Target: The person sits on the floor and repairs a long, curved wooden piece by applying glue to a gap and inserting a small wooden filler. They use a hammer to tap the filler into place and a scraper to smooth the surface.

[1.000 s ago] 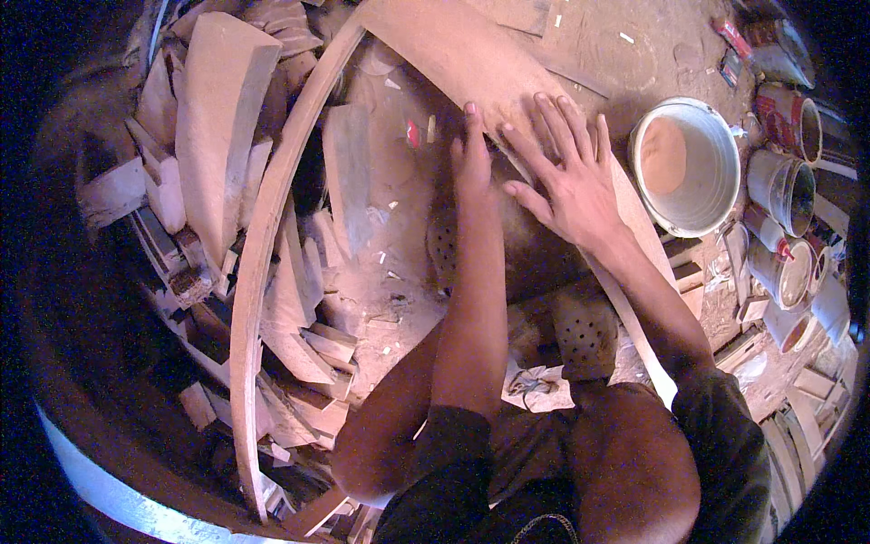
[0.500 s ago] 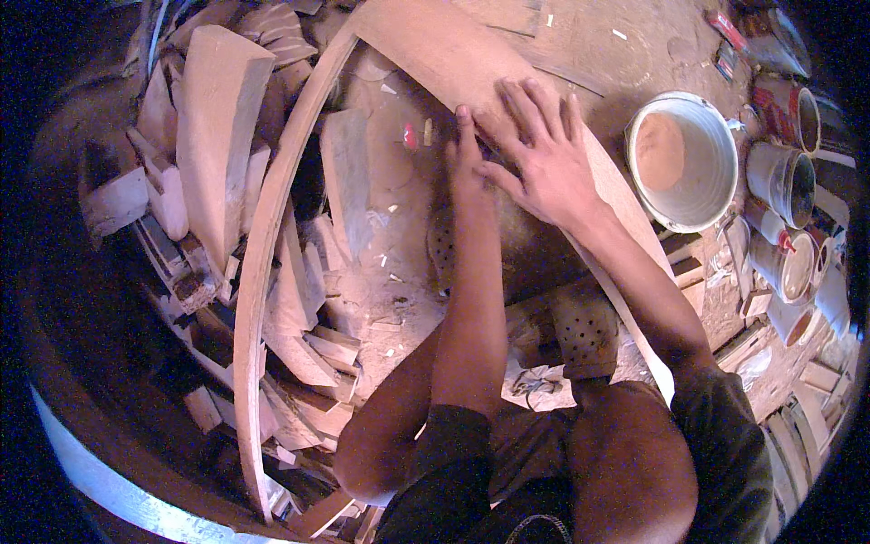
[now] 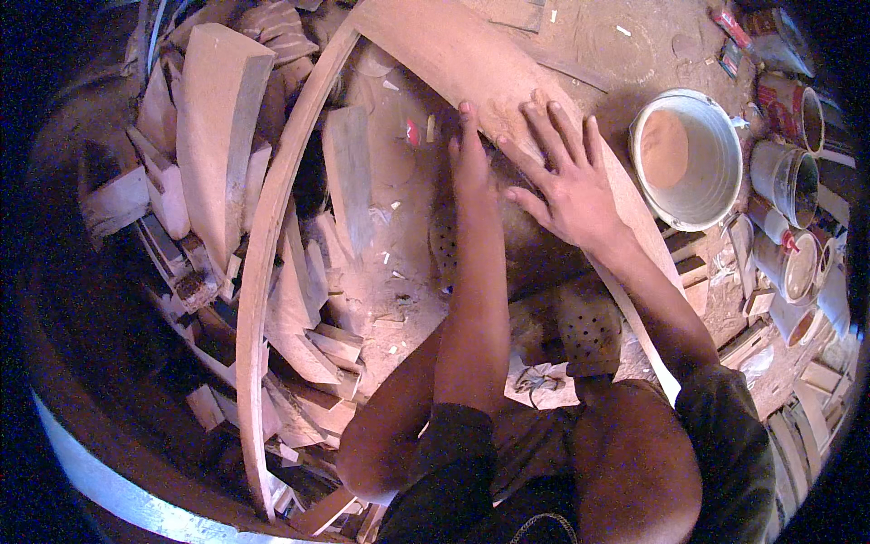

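Observation:
A large curved wooden board (image 3: 453,56) arches in front of me, joined at its far left to a thin bent wooden strip (image 3: 249,340). My right hand (image 3: 573,186) lies flat on the board's pale face, fingers spread and thumb apart. Beside it, my left hand (image 3: 474,172) is at the board's inner edge. One of its digits points up onto the wood, and the hand appears to grip the edge, though most of its fingers are hidden. Below the board, between my arms, a dark shoe with small holes (image 3: 589,335) shows near my knee.
Wood offcuts (image 3: 294,308) and a big tapered wooden block (image 3: 217,136) pile up at left. To the right stands a pale bucket (image 3: 716,154) with tan powder inside. Several tins and tubs (image 3: 784,181) line the far right. A small red packet (image 3: 412,131) lies on the dusty floor.
My right hand has slid to the right and a little nearer along the board, fingers still spread. My left hand stays at nearly the same spot on the edge.

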A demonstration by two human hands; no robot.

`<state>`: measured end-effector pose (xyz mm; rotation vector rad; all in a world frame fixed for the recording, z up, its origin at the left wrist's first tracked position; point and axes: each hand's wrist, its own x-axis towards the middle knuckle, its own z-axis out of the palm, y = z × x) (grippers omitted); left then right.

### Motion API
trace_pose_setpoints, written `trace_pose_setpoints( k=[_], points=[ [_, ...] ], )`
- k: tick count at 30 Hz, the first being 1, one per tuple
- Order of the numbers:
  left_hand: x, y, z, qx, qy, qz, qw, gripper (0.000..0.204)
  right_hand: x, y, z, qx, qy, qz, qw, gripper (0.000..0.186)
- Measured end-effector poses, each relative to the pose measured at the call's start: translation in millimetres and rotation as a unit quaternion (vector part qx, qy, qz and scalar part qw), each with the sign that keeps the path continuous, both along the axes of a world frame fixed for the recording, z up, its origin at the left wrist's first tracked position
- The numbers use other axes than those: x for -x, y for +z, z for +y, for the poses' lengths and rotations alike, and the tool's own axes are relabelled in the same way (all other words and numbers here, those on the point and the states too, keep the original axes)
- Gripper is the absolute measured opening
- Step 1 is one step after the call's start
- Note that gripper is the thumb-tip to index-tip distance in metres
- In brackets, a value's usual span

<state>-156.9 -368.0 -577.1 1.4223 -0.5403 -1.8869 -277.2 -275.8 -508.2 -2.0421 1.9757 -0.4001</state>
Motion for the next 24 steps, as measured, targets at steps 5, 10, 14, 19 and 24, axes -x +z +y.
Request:
trace_pose_setpoints(
  k=[5, 10, 14, 19, 24],
  points=[
    [-6, -1, -3, -0.050, 0.033, 0.011, 0.998, 0.081, -12, -4, -17, 0.010, -0.015, 0.003, 1.000, 0.059],
    [0, 20, 3, -0.011, 0.022, -0.017, 1.000, 0.079, -5, -3, -26, 0.044, -0.045, 0.015, 0.998, 0.062],
    [-1, 18, -1, -0.006, 0.013, -0.022, 1.000, 0.080, -1, -11, -25, 0.033, -0.041, 0.028, 0.998, 0.064],
    [-2, 13, -2, 0.001, 0.023, -0.014, 1.000, 0.078, 0, -7, -11, 0.011, -0.023, 0.029, 0.999, 0.067],
    [2, 13, 2, 0.007, 0.006, 0.013, 1.000, 0.080, -3, -9, -7, 0.002, -0.010, 0.044, 0.999, 0.068]
  ],
)
